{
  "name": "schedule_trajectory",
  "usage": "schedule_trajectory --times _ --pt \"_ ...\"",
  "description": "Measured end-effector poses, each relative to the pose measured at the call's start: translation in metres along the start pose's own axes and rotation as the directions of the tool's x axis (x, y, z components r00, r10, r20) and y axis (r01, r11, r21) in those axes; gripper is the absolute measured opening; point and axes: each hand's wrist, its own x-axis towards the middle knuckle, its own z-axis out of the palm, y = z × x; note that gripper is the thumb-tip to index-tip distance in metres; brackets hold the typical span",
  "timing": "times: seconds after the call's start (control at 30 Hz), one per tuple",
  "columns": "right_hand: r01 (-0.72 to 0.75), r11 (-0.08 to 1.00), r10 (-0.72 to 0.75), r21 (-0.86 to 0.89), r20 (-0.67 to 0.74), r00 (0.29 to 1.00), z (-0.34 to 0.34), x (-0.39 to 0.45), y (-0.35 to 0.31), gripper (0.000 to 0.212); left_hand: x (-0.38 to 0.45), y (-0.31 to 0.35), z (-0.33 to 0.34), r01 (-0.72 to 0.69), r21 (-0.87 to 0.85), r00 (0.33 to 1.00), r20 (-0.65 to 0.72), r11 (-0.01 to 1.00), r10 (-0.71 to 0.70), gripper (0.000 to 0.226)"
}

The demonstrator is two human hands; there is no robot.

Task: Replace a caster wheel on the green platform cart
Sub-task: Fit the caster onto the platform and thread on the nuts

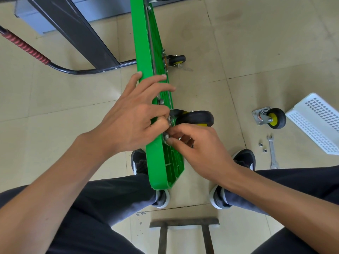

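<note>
Right now the green cart (156, 162) stands on its edge on the tiled floor (256, 52), between the person's feet, ribbed underside facing right. Against that underside sits a caster (195, 118) with a black tyre and yellow hub. The left hand (132, 114) drapes over the cart's top edge, fingers spread, thumb and forefinger pinching at the caster plate. The right hand (194, 145) pinches small hardware at the plate's near corner. Well to the right lie a spare caster (271, 119), a spanner (272, 152), two nuts (262, 147) and a white basket (319, 121).
</note>
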Motion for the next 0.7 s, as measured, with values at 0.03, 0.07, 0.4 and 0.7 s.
schedule_trajectory --times 0.03,0.07,0.4,0.7 --pt "0.0 1.0 0.0 -0.016 -0.006 1.0 0.0002 0.0 0.0001 0.009 -0.0001 0.0002 -0.0002 0.001 -0.001 1.0 -0.001 1.0 -0.001 0.034" --pt "-0.003 1.0 0.003 -0.023 -0.01 1.0 0.0002 0.0001 -0.0001 0.012 0.0 0.0006 -0.0001 0.001 -0.003 1.0 -0.001 1.0 -0.001 0.033" --pt "-0.048 0.999 0.048 0.001 -0.049 0.998 -0.0031 -0.0066 -0.003 0.007 0.0002 0.0012 -0.0002 0.004 0.0 1.0 0.003 1.0 -0.004 0.034" --pt "0.028 0.999 -0.028 -0.015 -0.003 1.0 -0.0018 -0.0024 0.0003 0.009 0.0003 0.0009 -0.0001 -0.002 -0.006 1.0 0.0 1.0 0.002 0.033"
